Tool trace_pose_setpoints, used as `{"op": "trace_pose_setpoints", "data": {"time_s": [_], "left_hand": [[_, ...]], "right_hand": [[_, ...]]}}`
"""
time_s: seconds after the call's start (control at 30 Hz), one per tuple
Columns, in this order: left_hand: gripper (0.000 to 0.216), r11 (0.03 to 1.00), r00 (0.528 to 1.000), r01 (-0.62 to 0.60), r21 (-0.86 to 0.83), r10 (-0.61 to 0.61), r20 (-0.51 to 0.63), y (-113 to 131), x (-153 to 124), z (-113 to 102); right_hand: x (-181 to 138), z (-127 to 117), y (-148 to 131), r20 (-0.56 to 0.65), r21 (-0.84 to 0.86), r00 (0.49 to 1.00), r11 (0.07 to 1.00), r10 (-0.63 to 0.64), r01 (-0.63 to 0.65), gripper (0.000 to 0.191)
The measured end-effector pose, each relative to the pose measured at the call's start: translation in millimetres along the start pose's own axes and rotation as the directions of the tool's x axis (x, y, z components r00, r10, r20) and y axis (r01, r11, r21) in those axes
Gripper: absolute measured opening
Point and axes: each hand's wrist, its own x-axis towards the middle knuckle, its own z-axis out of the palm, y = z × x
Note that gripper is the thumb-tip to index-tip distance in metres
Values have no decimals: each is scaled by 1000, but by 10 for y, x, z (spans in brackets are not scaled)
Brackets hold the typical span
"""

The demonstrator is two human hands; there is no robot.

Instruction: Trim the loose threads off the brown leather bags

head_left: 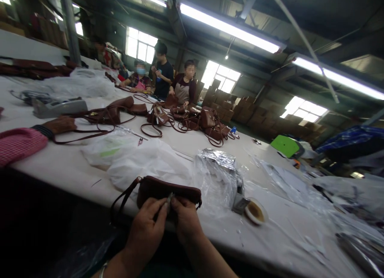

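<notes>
A dark brown handbag (168, 187) with a thin strap (122, 200) is at the near edge of the table, directly before me. My left hand (150, 226) has its fingers closed against the bag's near side, the thumb and forefinger pinched together. Right beside it, my right hand (187, 220) is also closed on the bag, its thumb on the same spot. A small pale, shiny piece (170, 199) shows between the fingertips of both hands; its kind is too small to tell. The bag's lower part is hidden behind my hands.
Clear plastic wrapping (216, 182) and a tape dispenser (240, 204) lie to the right, by a tape roll (255, 212). White plastic bags (150, 162) lie beyond. A co-worker's hand (61, 125) rests at left near another dispenser (60, 107). Several brown handbags (210, 120) and people stand farther back.
</notes>
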Motion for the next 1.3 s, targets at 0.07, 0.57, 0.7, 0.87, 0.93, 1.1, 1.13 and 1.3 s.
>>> {"op": "trace_pose_setpoints", "data": {"time_s": [0.07, 0.57, 0.7, 0.87, 0.93, 1.1, 1.13, 1.3], "left_hand": [[27, 992, 992, -123, 14, 122, 37, -7, -27, -60], [29, 839, 897, 438, -322, -383, 221, 25, 176, -188], [19, 923, 942, 331, -198, -311, 122, 86, 214, -188], [19, 965, 966, 259, -38, -257, 33, 77, 217, -174], [22, 958, 959, 282, -50, -279, 52, 60, 196, -179], [30, 937, 934, 336, -95, -318, 166, 65, 89, -224], [30, 937, 933, 335, -101, -314, 177, 72, 68, -228], [30, 936, 929, 341, -91, -320, 188, 77, 39, -188]], "right_hand": [[2, 13, -12, 31, 86, 999, 995, 39, -42, 26], [-61, 50, -86, 112, 23, 983, 988, 148, -152, 40], [-64, 49, -82, 105, 10, 985, 990, 136, -137, 38], [-80, 67, -98, 124, 25, 988, 995, 89, -92, 32], [-87, 80, -107, 129, 33, 989, 996, 76, -81, 31], [-76, 116, -98, 152, 34, 988, 999, 31, -37, 28], [-69, 123, -91, 150, 34, 988, 999, 23, -28, 27], [-54, 147, -81, 105, 29, 994, 1000, 2, -5, 28]]}}
